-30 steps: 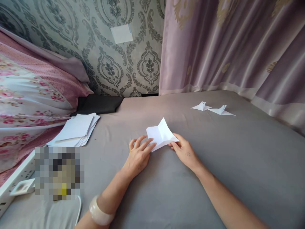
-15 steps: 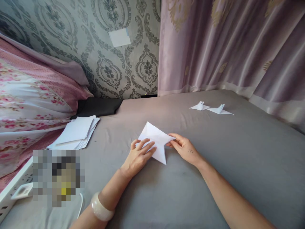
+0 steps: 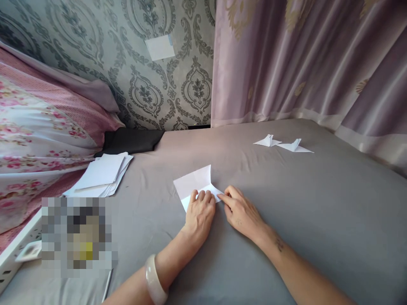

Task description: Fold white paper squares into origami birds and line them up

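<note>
A partly folded sheet of white paper [image 3: 192, 183] lies on the grey bedsheet in front of me, one flap standing up at its far side. My left hand [image 3: 201, 214] presses down on its near edge with curled fingers, which hide part of the fold. At the paper's right corner is my right hand [image 3: 240, 212], its index finger and thumb closed on the tip. Two small folded paper shapes, one on the left [image 3: 267, 140] and one on the right [image 3: 296, 145], rest farther back on the right.
A stack of white paper [image 3: 100, 174] sits at the left, beside a black flat item [image 3: 130, 141]. Pink floral fabric [image 3: 41, 144] hangs on the left, a mauve curtain [image 3: 270, 72] on the right. A blurred-out patch covers something at the lower left.
The paper has been turned and a flap now stands up at its far side. My left hand has shifted right and its spread fingers have curled; my right hand has come slightly closer.
</note>
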Demonstrator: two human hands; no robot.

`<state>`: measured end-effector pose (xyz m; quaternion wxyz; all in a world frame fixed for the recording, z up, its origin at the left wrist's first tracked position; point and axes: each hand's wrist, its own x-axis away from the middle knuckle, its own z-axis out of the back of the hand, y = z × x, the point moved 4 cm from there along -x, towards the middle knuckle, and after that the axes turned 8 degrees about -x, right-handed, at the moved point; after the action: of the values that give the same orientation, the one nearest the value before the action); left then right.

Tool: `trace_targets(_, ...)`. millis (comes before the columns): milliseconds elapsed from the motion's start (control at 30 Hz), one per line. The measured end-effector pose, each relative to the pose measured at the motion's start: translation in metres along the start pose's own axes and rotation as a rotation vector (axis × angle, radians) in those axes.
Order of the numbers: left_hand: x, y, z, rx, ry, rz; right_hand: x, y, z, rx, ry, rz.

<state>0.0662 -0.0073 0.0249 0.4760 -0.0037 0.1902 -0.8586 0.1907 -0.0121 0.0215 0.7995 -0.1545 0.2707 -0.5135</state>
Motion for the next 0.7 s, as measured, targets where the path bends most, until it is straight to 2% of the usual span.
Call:
trace_targets(133,0.001,0.0,-0.006,0.058,0.003,-0.012,0.001,0.007,-0.004,0.068,-0.034,-0.012)
trace_targets(300,0.002,-0.004,-0.007,0.14,0.026,-0.009,0.0,0.011,0.0,0.037,-0.047,-0.007)
trace_targets(533,-0.01,-0.011,0.003,0.241,-0.123,0.055,-0.005,0.022,0.008,-0.085,-0.114,-0.061)
trace_targets(700,-0.021,-0.005,0.009,0.203,-0.223,0.078,-0.008,0.029,0.006,-0.15,-0.054,-0.151)
